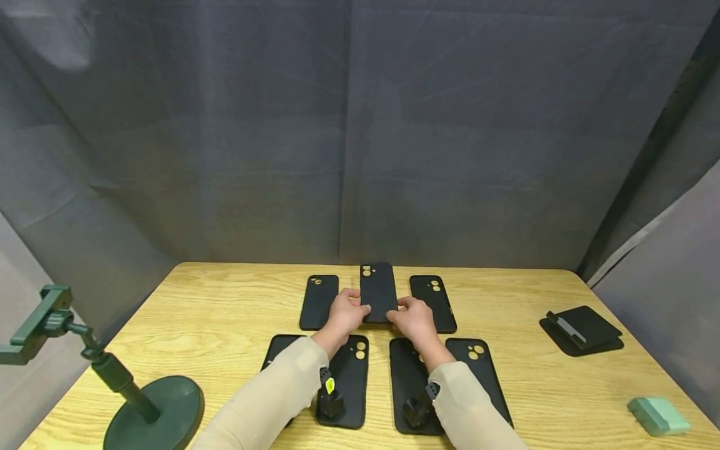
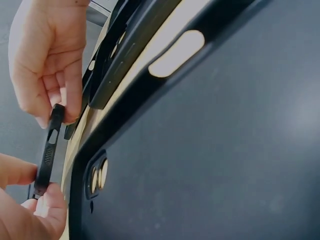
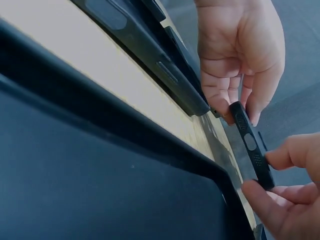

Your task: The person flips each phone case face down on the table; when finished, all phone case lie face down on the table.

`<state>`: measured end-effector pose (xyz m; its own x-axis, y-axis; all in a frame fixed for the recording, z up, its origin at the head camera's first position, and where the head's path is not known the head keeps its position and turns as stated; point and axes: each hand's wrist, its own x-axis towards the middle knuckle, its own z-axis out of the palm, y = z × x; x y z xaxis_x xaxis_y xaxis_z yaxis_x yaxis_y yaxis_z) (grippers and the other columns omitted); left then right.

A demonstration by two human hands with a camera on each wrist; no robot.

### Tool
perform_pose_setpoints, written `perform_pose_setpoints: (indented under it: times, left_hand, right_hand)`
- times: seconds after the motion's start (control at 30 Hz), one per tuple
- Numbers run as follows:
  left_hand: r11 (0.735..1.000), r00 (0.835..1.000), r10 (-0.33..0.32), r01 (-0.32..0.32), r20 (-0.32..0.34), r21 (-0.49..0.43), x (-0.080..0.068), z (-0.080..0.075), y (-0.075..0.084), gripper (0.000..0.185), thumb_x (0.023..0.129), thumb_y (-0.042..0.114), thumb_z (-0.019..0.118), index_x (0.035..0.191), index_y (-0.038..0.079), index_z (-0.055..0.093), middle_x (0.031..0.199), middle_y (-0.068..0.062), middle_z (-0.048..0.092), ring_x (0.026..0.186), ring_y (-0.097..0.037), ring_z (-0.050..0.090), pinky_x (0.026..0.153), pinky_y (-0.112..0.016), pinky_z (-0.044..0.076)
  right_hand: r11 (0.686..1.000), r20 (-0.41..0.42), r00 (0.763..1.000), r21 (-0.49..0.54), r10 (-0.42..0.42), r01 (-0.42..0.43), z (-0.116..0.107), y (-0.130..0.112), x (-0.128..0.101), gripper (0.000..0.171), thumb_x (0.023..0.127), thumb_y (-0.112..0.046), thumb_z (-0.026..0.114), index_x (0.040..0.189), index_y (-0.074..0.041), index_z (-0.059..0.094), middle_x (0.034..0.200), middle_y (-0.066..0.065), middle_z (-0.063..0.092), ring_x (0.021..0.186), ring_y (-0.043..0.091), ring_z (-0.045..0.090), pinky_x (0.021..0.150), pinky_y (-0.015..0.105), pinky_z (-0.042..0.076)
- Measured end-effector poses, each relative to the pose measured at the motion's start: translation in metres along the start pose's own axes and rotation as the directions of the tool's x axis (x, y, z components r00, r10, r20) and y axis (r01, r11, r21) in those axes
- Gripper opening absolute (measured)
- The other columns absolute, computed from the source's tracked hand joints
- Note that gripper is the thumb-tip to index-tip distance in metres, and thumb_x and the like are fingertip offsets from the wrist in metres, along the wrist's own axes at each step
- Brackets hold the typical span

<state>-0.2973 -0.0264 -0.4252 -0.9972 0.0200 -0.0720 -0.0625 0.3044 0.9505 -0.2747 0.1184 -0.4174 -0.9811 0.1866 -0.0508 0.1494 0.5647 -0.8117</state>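
Observation:
A black phone case (image 1: 378, 290) with a camera cutout at its upper left is held between both hands, tilted up above the far part of the table. My left hand (image 1: 340, 315) pinches its lower left corner, and my right hand (image 1: 415, 320) pinches its lower right corner. In the left wrist view, the held case (image 2: 49, 152) shows its slim bottom edge with a port opening, between the left hand (image 2: 30, 212) below and the right hand (image 2: 50, 60) above. The right wrist view shows the same edge of the case (image 3: 251, 145).
More black phone cases lie around: one at back left (image 1: 319, 303), one at back right (image 1: 435, 303), several in front, partly under the forearms. A dark green stand (image 1: 154, 412) is at left. A black folded item (image 1: 582, 331) and a green block (image 1: 658, 415) are at right.

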Motion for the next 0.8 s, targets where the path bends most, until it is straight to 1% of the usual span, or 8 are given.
perform_pose_setpoints:
  times: [0.1, 0.17, 0.23, 0.33, 0.43, 0.6, 0.8]
  left_hand:
    - [1.0, 1.0, -0.017, 0.017, 0.017, 0.022, -0.0009, -0.0009, 0.0016, 0.036, 0.085, 0.006, 0.063, 0.119, 0.001, 0.051, 0.102, -0.016, 0.054, 0.08, -0.024, 0.056, 0.066, -0.034, 0.047]
    - [0.998, 0.998, -0.05, 0.049, 0.035, 0.041, -0.0018, -0.0017, 0.003, 0.039, 0.086, 0.006, 0.062, 0.123, 0.002, 0.05, 0.107, -0.017, 0.054, 0.085, -0.026, 0.057, 0.07, -0.037, 0.048]
    - [0.996, 0.997, -0.066, 0.063, 0.051, 0.068, -0.0033, -0.0018, 0.0031, 0.042, 0.086, 0.007, 0.062, 0.125, 0.002, 0.049, 0.112, -0.017, 0.054, 0.09, -0.027, 0.057, 0.073, -0.038, 0.048]
    - [0.99, 0.994, -0.083, 0.075, 0.066, 0.116, -0.0044, -0.0006, 0.0016, 0.044, 0.086, 0.007, 0.063, 0.127, 0.001, 0.048, 0.12, -0.018, 0.052, 0.1, -0.03, 0.056, 0.079, -0.041, 0.048]
    - [0.984, 0.994, -0.09, 0.08, 0.062, 0.157, -0.003, 0.0015, 0.0007, 0.044, 0.085, 0.007, 0.064, 0.126, 0.0, 0.048, 0.123, -0.018, 0.051, 0.107, -0.033, 0.053, 0.083, -0.043, 0.047]
    - [0.972, 0.994, -0.096, 0.082, 0.054, 0.222, -0.0021, 0.0023, 0.0053, 0.043, 0.084, 0.009, 0.066, 0.122, -0.001, 0.05, 0.12, -0.018, 0.053, 0.104, -0.032, 0.054, 0.083, -0.043, 0.046]
    - [0.962, 0.993, -0.096, 0.075, 0.067, 0.261, -0.004, 0.0011, 0.0079, 0.043, 0.082, 0.006, 0.065, 0.122, -0.005, 0.05, 0.121, -0.02, 0.052, 0.103, -0.031, 0.053, 0.082, -0.041, 0.047]
  right_hand:
    - [0.999, 0.01, 1.0, -0.038, 0.005, -0.004, 0.0005, 0.0003, 0.0003, 0.046, 0.082, -0.016, 0.064, 0.122, 0.005, 0.056, 0.109, 0.021, 0.062, 0.088, 0.027, 0.063, 0.077, 0.041, 0.05]
    - [0.998, 0.022, 1.0, -0.059, 0.012, -0.011, 0.0013, 0.0012, 0.0004, 0.046, 0.082, -0.017, 0.065, 0.122, 0.005, 0.056, 0.118, 0.023, 0.058, 0.101, 0.033, 0.059, 0.084, 0.044, 0.048]
    - [0.997, 0.034, 0.999, -0.071, 0.02, -0.018, 0.0025, 0.0032, 0.0003, 0.047, 0.082, -0.018, 0.065, 0.122, 0.005, 0.056, 0.122, 0.024, 0.056, 0.109, 0.037, 0.054, 0.087, 0.047, 0.046]
    - [0.997, 0.043, 0.999, -0.08, 0.025, -0.022, 0.0043, 0.0067, 0.0002, 0.048, 0.082, -0.019, 0.066, 0.122, 0.006, 0.055, 0.122, 0.024, 0.055, 0.11, 0.039, 0.053, 0.087, 0.048, 0.046]
    - [0.995, 0.04, 0.999, -0.101, 0.016, -0.012, 0.0051, 0.0078, 0.0005, 0.049, 0.082, -0.019, 0.066, 0.122, 0.006, 0.055, 0.122, 0.025, 0.055, 0.11, 0.039, 0.053, 0.087, 0.047, 0.046]
    - [0.99, 0.043, 0.999, -0.14, -0.001, 0.007, 0.005, 0.0053, 0.0007, 0.05, 0.082, -0.021, 0.066, 0.123, 0.006, 0.054, 0.123, 0.025, 0.054, 0.111, 0.039, 0.052, 0.088, 0.048, 0.046]
    - [0.985, 0.045, 0.999, -0.171, -0.009, 0.017, 0.0064, 0.0046, -0.0012, 0.053, 0.08, -0.021, 0.066, 0.123, 0.008, 0.053, 0.123, 0.026, 0.054, 0.109, 0.039, 0.053, 0.088, 0.047, 0.046]
